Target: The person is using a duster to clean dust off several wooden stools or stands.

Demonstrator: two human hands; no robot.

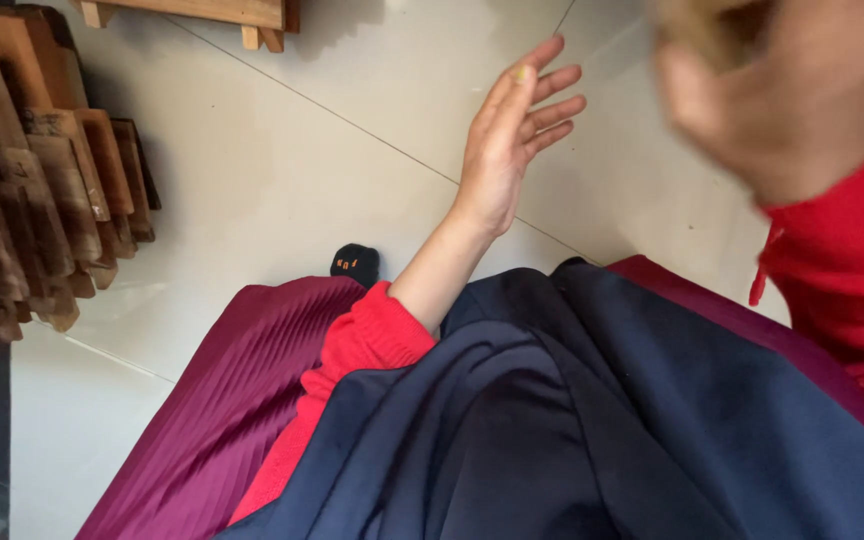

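Fingers [542, 100] of the left hand [507, 150] are spread, holding nothing, above the soft, light navy-blue cloth [592, 420] draped over the lap (best gathered at a fold); the blurred right hand [782, 90] cannot be judged.

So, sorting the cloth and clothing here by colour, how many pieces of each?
Navy cloth over the lap: 1
Maroon pleated cloth: 1
Red sleeves: 2, left and right
Black sock: 1
Total: 5
Both hands, left and blurred right, are open and empty.
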